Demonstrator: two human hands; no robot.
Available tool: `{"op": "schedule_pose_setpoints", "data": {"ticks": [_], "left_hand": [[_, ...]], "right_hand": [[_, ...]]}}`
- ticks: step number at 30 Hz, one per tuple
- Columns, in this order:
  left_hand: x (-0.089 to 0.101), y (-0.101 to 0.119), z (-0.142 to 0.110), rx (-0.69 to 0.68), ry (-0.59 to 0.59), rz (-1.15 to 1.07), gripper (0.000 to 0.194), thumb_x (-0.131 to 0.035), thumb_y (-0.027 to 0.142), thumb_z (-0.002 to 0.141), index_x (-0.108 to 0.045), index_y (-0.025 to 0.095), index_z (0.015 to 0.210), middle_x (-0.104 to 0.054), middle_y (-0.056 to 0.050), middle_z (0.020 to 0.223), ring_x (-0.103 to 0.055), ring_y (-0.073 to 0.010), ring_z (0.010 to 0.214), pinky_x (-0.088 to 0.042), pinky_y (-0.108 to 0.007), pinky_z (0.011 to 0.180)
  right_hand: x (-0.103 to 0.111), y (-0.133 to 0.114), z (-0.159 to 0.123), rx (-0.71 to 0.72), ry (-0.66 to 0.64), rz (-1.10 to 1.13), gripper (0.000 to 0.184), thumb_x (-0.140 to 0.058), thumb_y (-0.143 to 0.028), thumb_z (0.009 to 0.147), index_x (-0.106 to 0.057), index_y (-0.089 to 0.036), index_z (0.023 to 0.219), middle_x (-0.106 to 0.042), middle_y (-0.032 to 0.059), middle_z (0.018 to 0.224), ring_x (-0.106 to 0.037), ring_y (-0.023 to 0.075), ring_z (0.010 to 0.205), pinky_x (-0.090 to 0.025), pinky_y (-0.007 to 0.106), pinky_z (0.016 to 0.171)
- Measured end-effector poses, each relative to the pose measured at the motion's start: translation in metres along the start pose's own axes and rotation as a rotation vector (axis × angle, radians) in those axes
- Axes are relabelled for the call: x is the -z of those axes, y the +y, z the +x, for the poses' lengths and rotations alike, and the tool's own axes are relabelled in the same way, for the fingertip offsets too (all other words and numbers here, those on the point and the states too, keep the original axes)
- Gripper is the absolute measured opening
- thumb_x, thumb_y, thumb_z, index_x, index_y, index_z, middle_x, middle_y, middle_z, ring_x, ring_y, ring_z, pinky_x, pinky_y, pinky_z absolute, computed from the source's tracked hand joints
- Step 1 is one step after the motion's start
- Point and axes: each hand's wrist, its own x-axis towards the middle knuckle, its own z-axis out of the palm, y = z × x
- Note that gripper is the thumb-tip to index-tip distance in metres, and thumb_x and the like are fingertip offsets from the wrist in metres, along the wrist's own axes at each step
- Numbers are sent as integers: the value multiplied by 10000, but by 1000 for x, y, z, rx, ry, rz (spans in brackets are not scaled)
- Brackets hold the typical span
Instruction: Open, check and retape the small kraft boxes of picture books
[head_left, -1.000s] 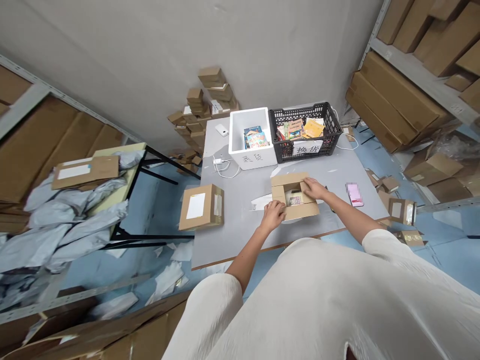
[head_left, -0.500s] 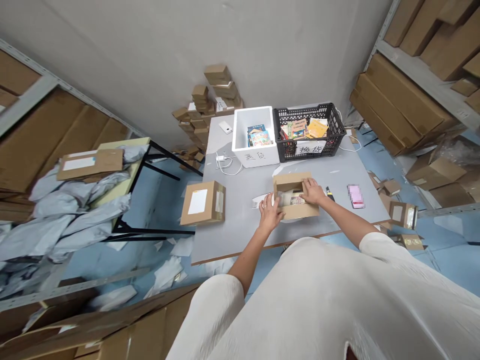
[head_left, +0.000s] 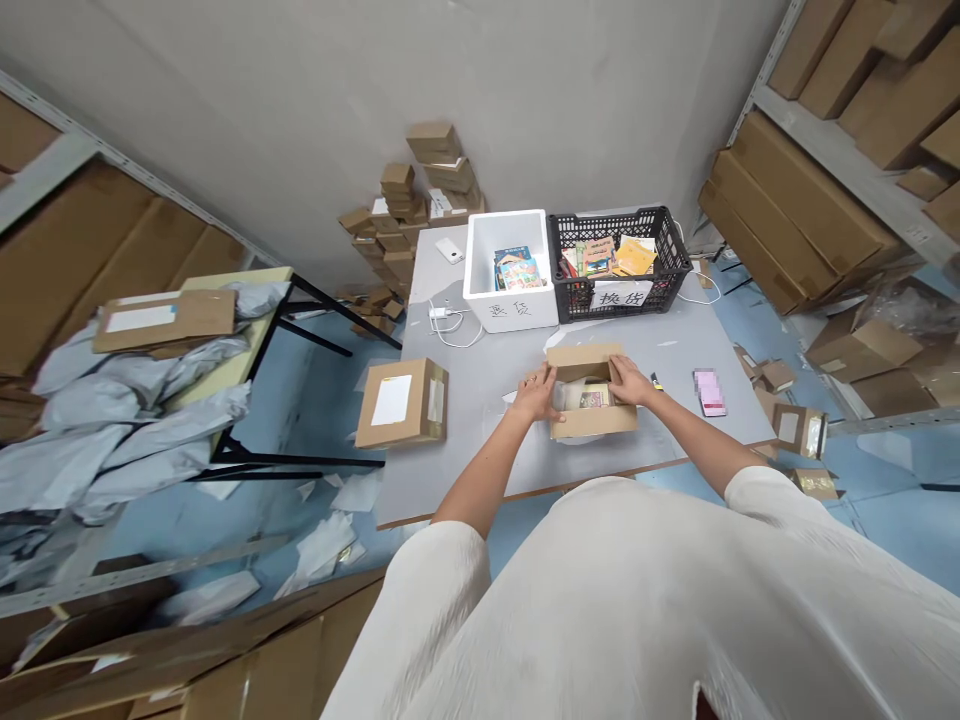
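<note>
An opened cardboard box [head_left: 592,422] lies on the grey table in front of me. Its flaps stand apart, and inside I see clear plastic wrapping and a small printed item [head_left: 595,397], too small to name. My left hand [head_left: 535,396] is closed round the box's left end, with the thumb over the edge. At the opposite end, my right hand [head_left: 630,382] grips the right edge, its fingers partly inside the opening. A yellow-and-black tool [head_left: 656,382], perhaps a cutter, lies just beyond my right wrist.
On the table [head_left: 480,460] are a labelled closed carton [head_left: 390,408], a white foam box [head_left: 512,310] and a black crate [head_left: 622,300] with books, a pink packet [head_left: 709,392], a white phone [head_left: 449,250] and a cable. Grey bags cover a side table; cartons fill the shelves.
My left hand has shifted up and slightly inward along the box's left end, and its left flap has folded out of sight under it. My right hand stays on the right edge.
</note>
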Motion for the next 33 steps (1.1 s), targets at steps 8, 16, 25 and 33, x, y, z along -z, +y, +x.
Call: {"op": "schedule_pose_setpoints", "data": {"ticks": [8,16,25,33], "left_hand": [[-7,-12,14,-60,-40,9,1373,-1006,649,533,-410,230,1696,-250,-263,1821,-386,-531,1585,-372,-597,1237],[5,-4,4,-20,-214,210,1558,-891,800,664,17,253,1806,-17,-182,1883,-267,-499,1640,-324,-521,1256],[7,-1,0,-37,-197,219,1581,-870,848,677,78,266,1801,-30,-178,1884,-298,-495,1619,-331,-504,1240],[6,0,-4,-55,-176,179,1576,-895,815,683,72,273,1804,-47,-188,1881,-297,-505,1619,-320,-529,1247]], "right_hand": [[18,41,-34,-127,258,215,783,-532,-367,924,-451,-232,1691,-490,157,1702,-590,332,1455,-532,531,1187],[-8,69,-53,-550,267,299,774,-654,-560,937,-547,-163,1593,-650,211,1511,-651,344,1340,-504,495,1177],[34,5,-41,-222,311,-322,600,-565,-238,961,-590,-155,1555,-519,226,1613,-449,414,1453,-367,589,1210],[7,-83,19,344,-154,-336,341,-591,-257,1055,-779,-199,1334,-744,146,1332,-663,304,1229,-485,404,1068]]}}
